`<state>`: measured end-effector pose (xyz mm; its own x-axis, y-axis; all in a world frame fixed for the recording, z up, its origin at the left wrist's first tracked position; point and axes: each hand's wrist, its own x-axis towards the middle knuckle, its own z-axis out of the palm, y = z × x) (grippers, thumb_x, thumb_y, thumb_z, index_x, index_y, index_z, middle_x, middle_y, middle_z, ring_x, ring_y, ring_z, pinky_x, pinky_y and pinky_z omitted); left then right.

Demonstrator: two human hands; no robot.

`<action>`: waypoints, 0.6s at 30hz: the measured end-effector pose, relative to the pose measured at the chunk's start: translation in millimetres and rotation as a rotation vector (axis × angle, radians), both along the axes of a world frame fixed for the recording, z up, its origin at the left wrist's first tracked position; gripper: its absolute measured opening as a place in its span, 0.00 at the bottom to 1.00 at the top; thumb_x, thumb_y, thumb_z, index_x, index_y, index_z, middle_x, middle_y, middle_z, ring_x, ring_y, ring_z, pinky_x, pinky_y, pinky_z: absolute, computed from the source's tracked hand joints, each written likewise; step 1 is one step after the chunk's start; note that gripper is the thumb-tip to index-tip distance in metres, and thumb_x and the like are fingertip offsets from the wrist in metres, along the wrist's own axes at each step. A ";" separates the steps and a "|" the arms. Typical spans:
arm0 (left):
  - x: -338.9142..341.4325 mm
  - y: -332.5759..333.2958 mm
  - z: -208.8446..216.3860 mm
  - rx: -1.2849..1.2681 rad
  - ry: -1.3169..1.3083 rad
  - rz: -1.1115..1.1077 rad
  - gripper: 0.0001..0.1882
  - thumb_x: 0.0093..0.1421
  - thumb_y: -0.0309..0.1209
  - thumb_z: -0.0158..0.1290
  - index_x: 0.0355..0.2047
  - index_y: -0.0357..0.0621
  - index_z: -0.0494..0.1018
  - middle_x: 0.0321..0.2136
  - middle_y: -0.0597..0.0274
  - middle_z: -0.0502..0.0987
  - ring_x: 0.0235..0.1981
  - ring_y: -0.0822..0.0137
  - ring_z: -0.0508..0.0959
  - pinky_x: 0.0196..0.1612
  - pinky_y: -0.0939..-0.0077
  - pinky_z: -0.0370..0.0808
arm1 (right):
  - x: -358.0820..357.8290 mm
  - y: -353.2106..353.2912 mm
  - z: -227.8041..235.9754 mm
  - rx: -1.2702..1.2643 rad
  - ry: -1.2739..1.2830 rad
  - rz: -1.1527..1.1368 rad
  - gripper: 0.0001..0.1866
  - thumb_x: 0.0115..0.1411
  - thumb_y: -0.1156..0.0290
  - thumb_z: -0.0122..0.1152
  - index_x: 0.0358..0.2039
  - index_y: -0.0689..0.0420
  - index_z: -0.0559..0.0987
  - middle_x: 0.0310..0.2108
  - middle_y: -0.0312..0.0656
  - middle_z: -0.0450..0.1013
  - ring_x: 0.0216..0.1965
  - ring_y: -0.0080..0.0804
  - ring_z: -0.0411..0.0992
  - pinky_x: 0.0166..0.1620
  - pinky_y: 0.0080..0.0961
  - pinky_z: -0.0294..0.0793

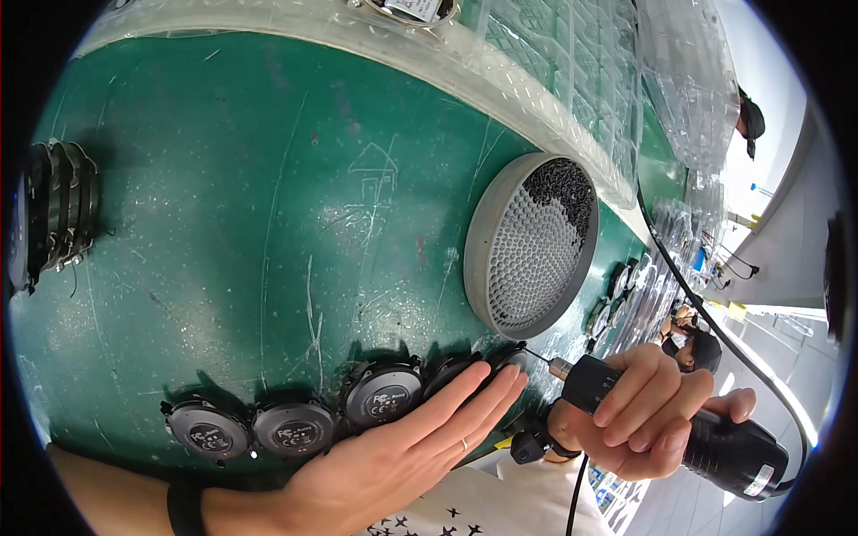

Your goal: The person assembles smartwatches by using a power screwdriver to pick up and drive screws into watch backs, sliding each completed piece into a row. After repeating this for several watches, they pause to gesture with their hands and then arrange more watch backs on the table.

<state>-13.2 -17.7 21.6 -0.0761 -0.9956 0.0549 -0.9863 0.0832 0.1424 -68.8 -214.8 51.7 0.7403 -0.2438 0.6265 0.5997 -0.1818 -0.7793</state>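
Several round black casings (382, 393), like watch bodies with lugs, stand in a row near the front of the green table. My left hand (393, 464), with a ring and a black wristband, lies flat with stretched fingers over the right part of the row. Its fingertips rest at the last casing (511, 356), which they partly cover. My right hand (639, 411) grips a black corded electric screwdriver (585, 382). The thin bit points left and its tip is at that casing's edge; whether it sits in a screw I cannot tell.
Beyond the row stands a round grey dish (476, 259), with many small dark screws (559, 189) heaped at its far side. Stacked casings (67, 205) are at the far left. Clear plastic trays (554, 54) line the back. The screwdriver's cable (706, 304) runs along the right. Other people sit farther off.
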 end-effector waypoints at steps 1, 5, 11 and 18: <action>-4.5 1.2 -3.8 -0.010 0.007 0.012 0.34 0.68 0.47 0.39 0.69 0.42 0.62 0.71 0.61 0.61 0.73 0.63 0.57 0.76 0.56 0.52 | 0.4 -1.2 0.2 -0.006 -0.001 0.008 0.20 0.64 0.78 0.54 0.55 0.58 0.64 0.20 0.34 0.63 0.11 0.18 0.62 0.16 0.13 0.68; -9.6 1.6 -9.3 -0.033 0.023 0.026 0.35 0.69 0.48 0.38 0.71 0.43 0.60 0.72 0.62 0.59 0.73 0.64 0.56 0.76 0.56 0.51 | 1.1 -2.3 1.5 -0.031 0.018 0.011 0.18 0.64 0.78 0.54 0.53 0.56 0.63 0.20 0.34 0.63 0.11 0.18 0.61 0.15 0.14 0.68; -0.7 -2.4 2.5 0.016 -0.042 -0.006 0.34 0.69 0.47 0.37 0.70 0.43 0.61 0.72 0.60 0.59 0.74 0.62 0.55 0.76 0.55 0.50 | -6.8 -7.6 2.2 -0.003 0.033 0.045 0.25 0.62 0.81 0.57 0.56 0.53 0.61 0.23 0.40 0.69 0.11 0.25 0.69 0.12 0.20 0.74; -12.4 1.0 -9.7 -0.081 0.011 0.030 0.32 0.68 0.45 0.40 0.68 0.41 0.64 0.72 0.57 0.59 0.73 0.57 0.56 0.75 0.54 0.52 | -0.6 -4.4 9.1 0.045 0.089 -0.017 0.14 0.66 0.78 0.50 0.51 0.57 0.65 0.20 0.32 0.61 0.11 0.17 0.60 0.16 0.15 0.66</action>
